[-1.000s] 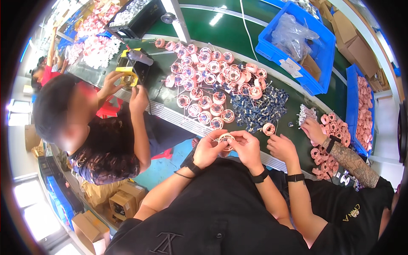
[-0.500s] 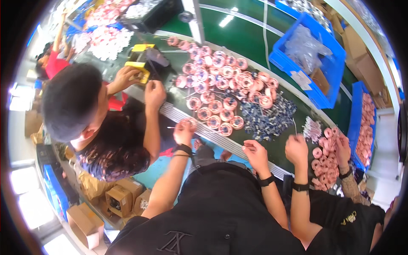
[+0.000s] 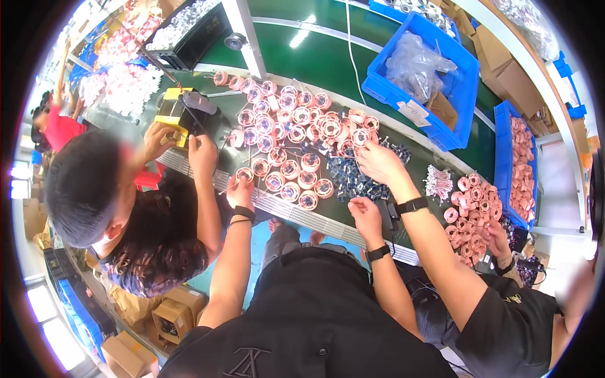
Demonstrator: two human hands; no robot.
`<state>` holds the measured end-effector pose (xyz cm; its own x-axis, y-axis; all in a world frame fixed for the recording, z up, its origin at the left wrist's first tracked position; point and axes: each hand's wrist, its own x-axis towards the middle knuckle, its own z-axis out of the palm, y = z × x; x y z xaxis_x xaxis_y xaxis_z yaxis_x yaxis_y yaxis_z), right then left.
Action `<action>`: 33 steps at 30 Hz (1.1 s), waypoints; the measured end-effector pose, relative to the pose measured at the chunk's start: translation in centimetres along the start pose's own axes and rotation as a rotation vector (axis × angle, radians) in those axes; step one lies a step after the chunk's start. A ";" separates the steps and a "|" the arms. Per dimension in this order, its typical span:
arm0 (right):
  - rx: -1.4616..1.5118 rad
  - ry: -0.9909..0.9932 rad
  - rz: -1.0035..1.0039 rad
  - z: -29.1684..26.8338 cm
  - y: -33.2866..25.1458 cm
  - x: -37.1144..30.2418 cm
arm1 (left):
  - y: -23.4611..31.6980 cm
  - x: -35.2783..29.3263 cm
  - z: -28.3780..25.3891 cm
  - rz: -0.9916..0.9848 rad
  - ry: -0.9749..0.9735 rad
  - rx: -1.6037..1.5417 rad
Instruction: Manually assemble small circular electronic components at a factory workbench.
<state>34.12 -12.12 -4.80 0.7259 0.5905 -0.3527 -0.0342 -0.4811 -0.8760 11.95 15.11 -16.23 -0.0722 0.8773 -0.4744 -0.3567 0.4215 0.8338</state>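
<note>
Beside the near edge of the table [image 3: 435, 211], the person's left hand [image 3: 241, 194] pinches one pink ring [image 3: 244, 173], partly covered by the fingers; its round face points up, and one thin wire [image 3: 227, 187] sticks out leftward. The right hand [image 3: 367, 219] is near the blue parts [image 3: 353, 179], fingers bent; whether they meet or hold anything, I cannot tell. The rings behind overlap too much to count exactly. One neighbour's hand [image 3: 381, 164], its fingertips hard to make out, reaches among them.
</note>
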 end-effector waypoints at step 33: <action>0.253 -0.445 -0.337 1.3 -7.0 3.0 | 5.2 -20.0 3.4 -0.181 -0.710 0.068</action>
<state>35.66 -6.15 -0.19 0.3703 0.9237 -0.0981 -0.0545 -0.0838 -0.9950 14.70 0.57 -1.44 0.6114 0.7200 -0.3285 -0.2452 0.5670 0.7864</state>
